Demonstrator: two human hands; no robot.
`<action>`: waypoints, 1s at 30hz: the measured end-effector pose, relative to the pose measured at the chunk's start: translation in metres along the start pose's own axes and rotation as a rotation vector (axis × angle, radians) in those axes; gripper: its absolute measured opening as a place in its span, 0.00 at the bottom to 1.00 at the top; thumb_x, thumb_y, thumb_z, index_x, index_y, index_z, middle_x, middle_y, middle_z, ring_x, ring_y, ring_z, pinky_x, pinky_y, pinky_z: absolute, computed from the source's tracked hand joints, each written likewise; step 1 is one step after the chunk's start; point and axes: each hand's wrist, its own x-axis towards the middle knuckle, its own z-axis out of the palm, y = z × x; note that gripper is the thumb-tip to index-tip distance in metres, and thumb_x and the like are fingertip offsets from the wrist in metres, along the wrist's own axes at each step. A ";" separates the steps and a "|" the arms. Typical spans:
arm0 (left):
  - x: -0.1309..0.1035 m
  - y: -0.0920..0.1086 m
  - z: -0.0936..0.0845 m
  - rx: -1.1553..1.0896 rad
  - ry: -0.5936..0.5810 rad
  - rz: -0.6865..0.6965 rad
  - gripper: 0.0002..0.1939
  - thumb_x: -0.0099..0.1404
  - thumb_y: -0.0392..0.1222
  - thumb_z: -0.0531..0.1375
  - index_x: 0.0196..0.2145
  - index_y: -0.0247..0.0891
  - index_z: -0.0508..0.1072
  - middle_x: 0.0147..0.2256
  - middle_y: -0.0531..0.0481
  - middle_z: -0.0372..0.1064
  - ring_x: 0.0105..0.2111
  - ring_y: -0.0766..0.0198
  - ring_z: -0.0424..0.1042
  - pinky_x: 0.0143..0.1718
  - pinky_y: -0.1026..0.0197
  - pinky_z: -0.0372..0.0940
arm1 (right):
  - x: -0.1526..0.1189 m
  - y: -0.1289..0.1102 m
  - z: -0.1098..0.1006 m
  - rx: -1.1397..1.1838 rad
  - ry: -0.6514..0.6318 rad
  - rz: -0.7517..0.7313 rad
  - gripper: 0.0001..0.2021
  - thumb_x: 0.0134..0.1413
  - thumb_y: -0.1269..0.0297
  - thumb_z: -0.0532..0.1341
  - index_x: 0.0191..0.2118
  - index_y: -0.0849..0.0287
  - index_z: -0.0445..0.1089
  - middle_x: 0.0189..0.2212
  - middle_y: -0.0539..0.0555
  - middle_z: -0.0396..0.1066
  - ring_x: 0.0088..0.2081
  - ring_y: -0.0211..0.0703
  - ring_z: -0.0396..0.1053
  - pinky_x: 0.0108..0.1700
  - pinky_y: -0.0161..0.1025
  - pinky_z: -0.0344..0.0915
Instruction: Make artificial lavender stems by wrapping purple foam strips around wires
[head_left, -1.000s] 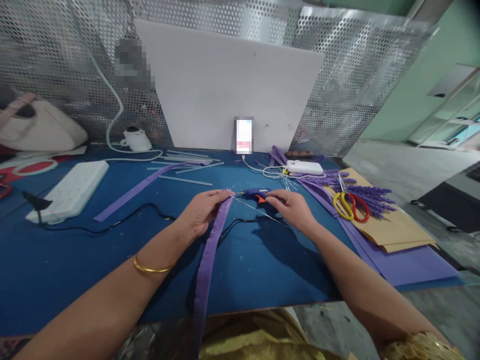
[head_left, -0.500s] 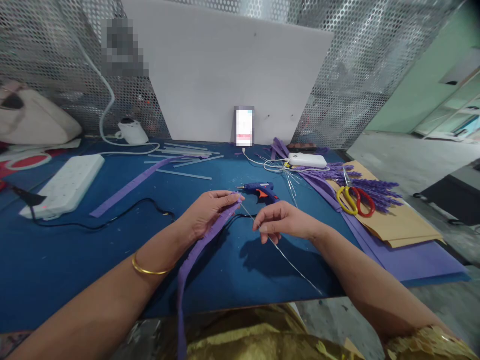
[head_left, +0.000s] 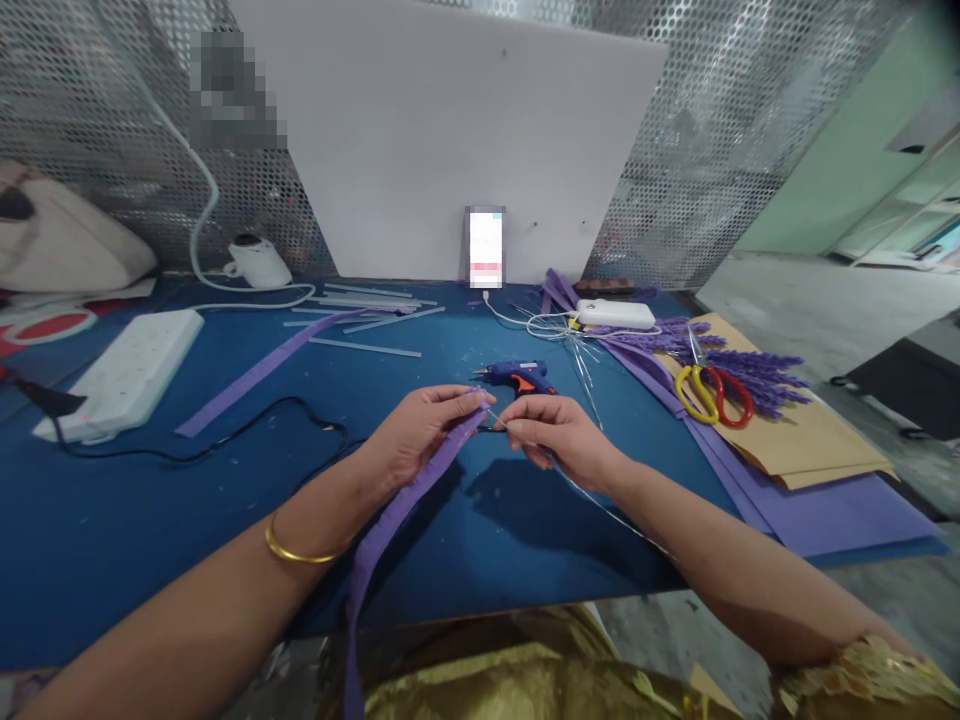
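Note:
My left hand (head_left: 427, 430) pinches the end of a long purple paper strip (head_left: 397, 505), which hangs down past the table's front edge. A thin wire (head_left: 600, 508) runs from the strip's pinched end to my right hand (head_left: 555, 435), whose thumb and fingers are closed on it. Its free end trails down to the right, beside my right forearm. Behind both hands, a blue glue gun (head_left: 517, 374) with an orange trigger lies on the blue table (head_left: 247, 500).
At left are a power strip (head_left: 127, 375), a black cord and another purple strip (head_left: 255, 375). Glue sticks (head_left: 367, 348) and a lit phone (head_left: 486, 245) are at the back. Scissors (head_left: 712, 395), purple flower stems (head_left: 765, 372) and brown paper (head_left: 817, 440) lie at right.
My right hand has moved slightly up and left, closer to my left hand, and its fingers have closed on the wire near the strip's end. My left hand has barely moved.

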 end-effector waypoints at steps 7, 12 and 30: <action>-0.003 -0.004 0.000 0.036 -0.080 0.017 0.14 0.47 0.43 0.75 0.32 0.35 0.83 0.27 0.48 0.78 0.26 0.67 0.71 0.32 0.66 0.65 | -0.002 0.000 0.007 0.018 0.047 -0.051 0.10 0.45 0.61 0.71 0.31 0.61 0.74 0.20 0.47 0.71 0.15 0.28 0.59 0.17 0.30 0.54; -0.004 -0.008 0.003 0.032 -0.039 0.032 0.16 0.47 0.45 0.75 0.34 0.36 0.83 0.29 0.46 0.79 0.29 0.63 0.74 0.35 0.63 0.67 | -0.004 0.001 0.014 0.024 0.149 -0.019 0.11 0.43 0.63 0.71 0.34 0.60 0.75 0.21 0.46 0.71 0.15 0.29 0.60 0.16 0.30 0.53; -0.004 -0.012 0.005 0.022 -0.015 0.065 0.18 0.48 0.49 0.74 0.36 0.37 0.83 0.28 0.50 0.77 0.24 0.70 0.68 0.26 0.68 0.61 | -0.006 -0.002 0.021 0.268 0.267 0.148 0.07 0.36 0.68 0.70 0.28 0.60 0.77 0.18 0.46 0.68 0.14 0.26 0.52 0.17 0.31 0.40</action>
